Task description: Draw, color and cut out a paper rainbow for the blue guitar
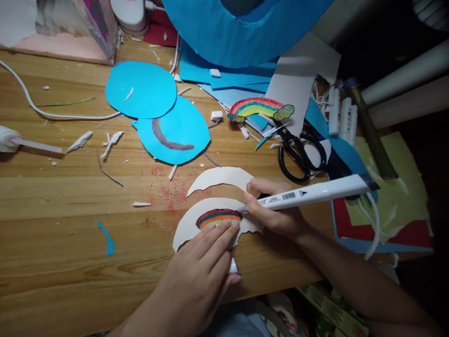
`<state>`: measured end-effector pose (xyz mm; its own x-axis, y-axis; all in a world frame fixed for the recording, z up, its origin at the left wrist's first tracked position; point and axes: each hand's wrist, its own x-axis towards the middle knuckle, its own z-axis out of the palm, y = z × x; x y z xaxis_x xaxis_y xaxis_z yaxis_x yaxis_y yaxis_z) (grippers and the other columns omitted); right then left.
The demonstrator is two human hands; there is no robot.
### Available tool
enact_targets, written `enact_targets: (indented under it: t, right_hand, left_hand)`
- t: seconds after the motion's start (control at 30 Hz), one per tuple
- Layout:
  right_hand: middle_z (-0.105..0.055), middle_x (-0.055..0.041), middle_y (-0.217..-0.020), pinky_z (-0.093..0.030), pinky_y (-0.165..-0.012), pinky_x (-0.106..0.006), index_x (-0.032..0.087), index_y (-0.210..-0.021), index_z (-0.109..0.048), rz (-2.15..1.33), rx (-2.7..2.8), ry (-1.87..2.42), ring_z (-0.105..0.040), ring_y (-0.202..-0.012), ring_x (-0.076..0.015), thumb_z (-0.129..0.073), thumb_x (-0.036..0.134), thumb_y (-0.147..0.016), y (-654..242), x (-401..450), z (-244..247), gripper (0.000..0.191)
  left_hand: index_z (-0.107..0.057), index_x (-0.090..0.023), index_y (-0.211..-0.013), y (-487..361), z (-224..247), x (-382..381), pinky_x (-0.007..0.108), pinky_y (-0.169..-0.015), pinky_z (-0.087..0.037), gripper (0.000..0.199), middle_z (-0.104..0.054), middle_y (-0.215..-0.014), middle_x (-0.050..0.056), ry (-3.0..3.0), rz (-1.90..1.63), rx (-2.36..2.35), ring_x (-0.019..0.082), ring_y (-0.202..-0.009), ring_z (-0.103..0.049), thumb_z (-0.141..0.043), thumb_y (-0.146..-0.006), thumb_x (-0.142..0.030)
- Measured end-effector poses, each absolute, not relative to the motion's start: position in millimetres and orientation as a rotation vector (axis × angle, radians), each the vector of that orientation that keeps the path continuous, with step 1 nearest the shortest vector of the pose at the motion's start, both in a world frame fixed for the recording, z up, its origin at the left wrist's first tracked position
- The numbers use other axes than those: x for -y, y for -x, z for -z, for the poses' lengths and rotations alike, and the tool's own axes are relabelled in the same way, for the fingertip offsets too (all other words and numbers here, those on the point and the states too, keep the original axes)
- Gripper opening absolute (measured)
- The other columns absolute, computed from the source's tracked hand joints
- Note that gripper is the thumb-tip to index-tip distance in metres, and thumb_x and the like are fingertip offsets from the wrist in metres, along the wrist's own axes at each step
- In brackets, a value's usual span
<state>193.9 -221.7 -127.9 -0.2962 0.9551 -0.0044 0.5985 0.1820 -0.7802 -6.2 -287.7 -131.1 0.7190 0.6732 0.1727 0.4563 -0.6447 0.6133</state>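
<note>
My right hand (pixel 275 208) is closed around a white marker (pixel 308 192). The marker's tip touches the right end of a small rainbow drawing (pixel 219 217) in red, dark green and orange. That drawing is on a white arched paper cutout (pixel 187 224) with a ragged lower edge. My left hand (pixel 205 267) lies with fingers outstretched on the cutout, covering the drawing's lower part. A small white piece (pixel 232 266), perhaps a marker cap, shows between its thumb and forefinger; whether it is gripped I cannot tell. Just above lies a second white paper arc (pixel 220 178).
Black-handled scissors (pixel 298 152) lie to the right, below a coloured paper rainbow (pixel 259 107). Two blue paper shapes (pixel 140 89) overlap at upper left. A large blue ring (pixel 245 44), several markers (pixel 345 117), a white cable (pixel 70 115) and paper scraps surround the work area.
</note>
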Motion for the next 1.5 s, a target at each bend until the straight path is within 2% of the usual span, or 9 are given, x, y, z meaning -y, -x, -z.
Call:
enact_targets:
  t: [0.17,0.4,0.83,1.0,1.5]
  right_hand:
    - [-0.031,0.0066,-0.046,-0.021,-0.046,-0.024,0.021,-0.051,-0.029,-0.939,1.982,1.457,-0.028,-0.043,-0.0079,-0.048,0.019,-0.076,-195.6,221.6,126.9,0.031]
    - [-0.029,0.0063,-0.046,-0.022,-0.045,-0.024,0.021,-0.051,-0.028,-0.932,2.021,1.454,-0.028,-0.043,-0.0077,-0.046,0.019,-0.074,-197.0,220.1,124.7,0.029]
    - [-0.024,0.0069,-0.047,-0.02,-0.042,-0.022,0.021,-0.053,-0.021,-0.948,2.081,1.403,-0.024,-0.042,-0.0068,-0.045,0.016,-0.07,-196.2,218.5,122.7,0.029]
    - [-0.028,0.0067,-0.045,-0.021,-0.043,-0.022,0.021,-0.052,-0.024,-0.932,2.119,1.365,-0.026,-0.042,-0.0065,-0.046,0.015,-0.07,-196.7,218.1,123.4,0.028]
    - [-0.027,0.0069,-0.046,-0.02,-0.043,-0.023,0.02,-0.052,-0.026,-0.963,2.141,1.336,-0.026,-0.042,-0.0068,-0.049,0.015,-0.072,-199.4,221.1,126.3,0.031]
  left_hand:
    - [-0.056,-0.006,-0.12,5.8,131.5,287.8,0.038,-0.097,-0.051,0.033,-0.053,-0.136,0.012,-2.372,-0.541,-0.864,0.024,-0.126,-0.048,-0.043,-0.095,-0.023]
    - [-0.053,-0.009,-0.123,7.1,138.2,294.0,0.04,-0.104,-0.046,0.033,-0.045,-0.143,0.01,-2.299,-0.521,-0.876,0.023,-0.132,-0.04,-0.04,-0.096,-0.024]
    - [-0.052,-0.009,-0.124,6.7,137.1,294.3,0.04,-0.104,-0.046,0.033,-0.045,-0.143,0.01,-2.299,-0.521,-0.874,0.024,-0.133,-0.04,-0.041,-0.096,-0.023]
    - [-0.05,-0.007,-0.126,7.3,136.5,294.5,0.041,-0.101,-0.048,0.035,-0.045,-0.143,0.012,-2.309,-0.514,-0.864,0.024,-0.132,-0.041,-0.042,-0.095,-0.022]
    - [-0.053,-0.01,-0.123,6.8,137.1,293.1,0.04,-0.102,-0.047,0.032,-0.045,-0.143,0.01,-2.288,-0.521,-0.878,0.024,-0.132,-0.041,-0.041,-0.096,-0.024]
